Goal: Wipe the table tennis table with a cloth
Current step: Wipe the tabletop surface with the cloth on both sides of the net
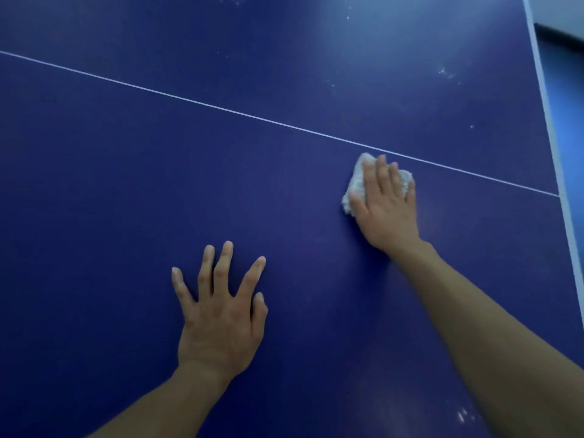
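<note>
The dark blue table tennis table (158, 184) fills the view, crossed by a thin white centre line (221, 107). My right hand (387, 207) lies flat with straight fingers on a crumpled white cloth (357, 181) and presses it onto the table just below the line. Most of the cloth is hidden under that hand. My left hand (221, 314) rests flat on the bare surface nearer to me, fingers spread, holding nothing.
The table's white-edged right side (550, 128) runs down the far right, with blue floor (568, 121) beyond it. White specks and smudges mark the surface at the upper right (445, 72) and near the bottom (463, 415).
</note>
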